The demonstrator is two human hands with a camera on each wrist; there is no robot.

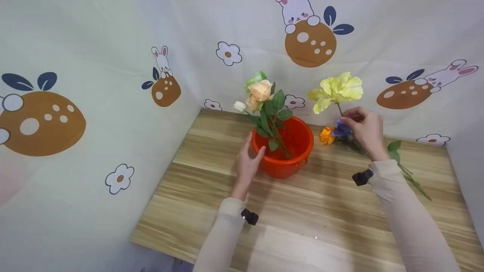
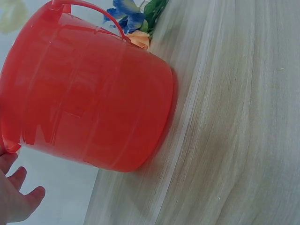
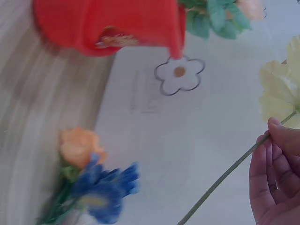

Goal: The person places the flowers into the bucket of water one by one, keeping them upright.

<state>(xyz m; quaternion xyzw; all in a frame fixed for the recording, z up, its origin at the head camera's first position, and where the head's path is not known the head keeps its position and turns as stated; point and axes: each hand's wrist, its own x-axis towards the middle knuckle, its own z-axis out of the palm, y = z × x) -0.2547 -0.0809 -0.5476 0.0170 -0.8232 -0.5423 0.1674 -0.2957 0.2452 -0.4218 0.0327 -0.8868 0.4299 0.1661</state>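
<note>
A red bucket stands on the wooden table, with a peach rose, a small white bud and green leaves rising from it. My left hand is at the bucket's left side, fingers spread; in the left wrist view its fingertips are by the rim. My right hand pinches the thin stem of a yellow flower between thumb and fingers, just below the bloom. The flower is upright in the air, right of the bucket.
An orange flower and a blue-purple flower lie on the table, partly behind my right hand. A leafy green stem lies farther right. A patterned cloth hangs behind the table.
</note>
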